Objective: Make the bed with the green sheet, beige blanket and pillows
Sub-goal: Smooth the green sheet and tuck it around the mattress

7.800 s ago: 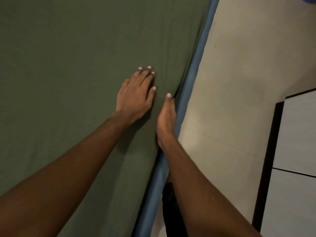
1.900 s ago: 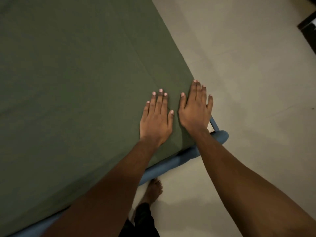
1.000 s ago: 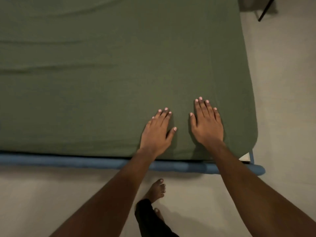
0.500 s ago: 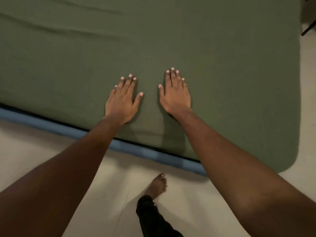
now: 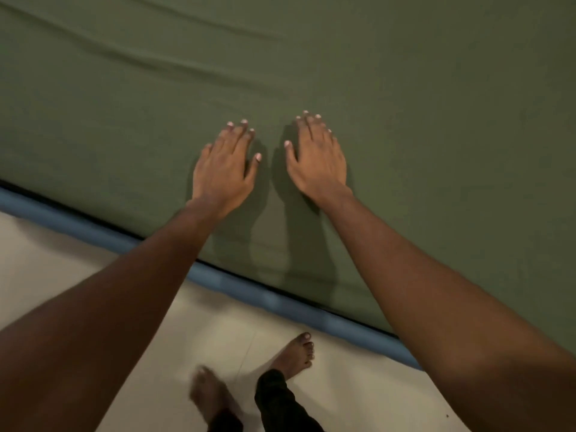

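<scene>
The green sheet (image 5: 405, 120) covers the mattress and fills the upper part of the view. Long shallow wrinkles run across it at the upper left. My left hand (image 5: 223, 169) lies flat on the sheet with its fingers straight, a little in from the bed's near edge. My right hand (image 5: 318, 160) presses flat beside it, a small gap between the two thumbs. Neither hand holds anything. No blanket or pillow is in sight.
A blue bed frame rail (image 5: 280, 302) runs diagonally below the sheet's edge. Pale floor (image 5: 62, 260) lies in front of it, with my two bare feet (image 5: 296, 353) standing close to the rail.
I have moved leftward along the bed's edge; the corner of the mattress has gone out of view. Both hands stay flat on the sheet, now nearer the wrinkles. One foot has stepped forward.
</scene>
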